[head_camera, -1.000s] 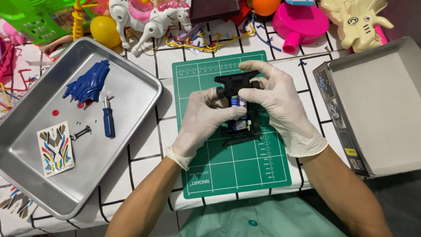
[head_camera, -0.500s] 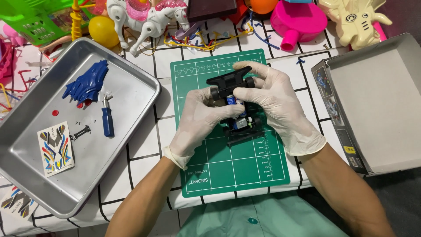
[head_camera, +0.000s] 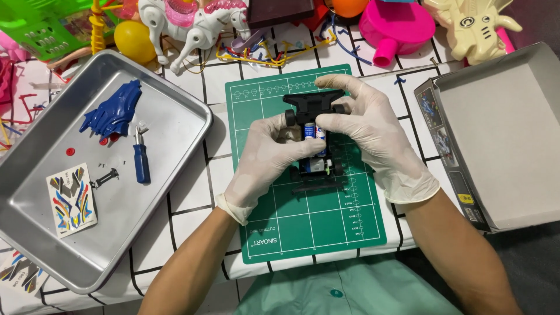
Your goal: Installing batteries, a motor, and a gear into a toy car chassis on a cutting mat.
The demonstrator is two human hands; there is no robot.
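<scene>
While both gloved hands work over the green cutting mat (head_camera: 303,227), I see my left hand (head_camera: 271,157) curled around the left side of the black toy car chassis (head_camera: 315,140), fingers bent and closed against it near the blue-and-white batteries (head_camera: 315,130) seated in its middle. My right hand (head_camera: 370,140) grips the chassis from the other side, thumb pressed at the battery bay and index finger stretched over the front end. The chassis sits above the middle of the mat, held between the two hands, its rear end low against the mat surface.

Much of the chassis is covered by my fingers, so I cannot make out its side walls or most of its wheels. Whether the batteries are fully seated I cannot tell.

To my left, the metal tray (head_camera: 169,192) holds a blue car body shell (head_camera: 114,111), a blue-handled screwdriver (head_camera: 140,157) and a sticker sheet (head_camera: 71,200). To my right, an open cardboard box (head_camera: 507,146) is cut off by the frame edge.
</scene>
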